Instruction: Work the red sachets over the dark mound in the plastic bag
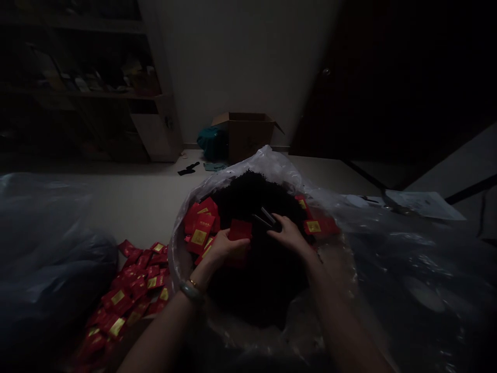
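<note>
My left hand (227, 247) is closed on a red packet (240, 229), its fingers along the packet's lower edge. In my right hand (288, 234) is a pair of metal tongs (267, 216), their tips pointing up and left and standing apart. Both hands are above dark, loose, leaf-like material (256, 194) that looks like tea, inside a large clear plastic bag (266, 155). More red packets with gold labels (199, 234) lie on the material at the left. A few others (320, 226) lie at the right inside the bag.
A heap of red packets (134, 282) is at lower left. Clear plastic covers something dark (46, 259) at far left, and more plastic sheeting (411, 264) spreads at right. Behind stand an open cardboard box (250, 135), a teal bag (212, 142) and shelves (104, 93). The room is dim.
</note>
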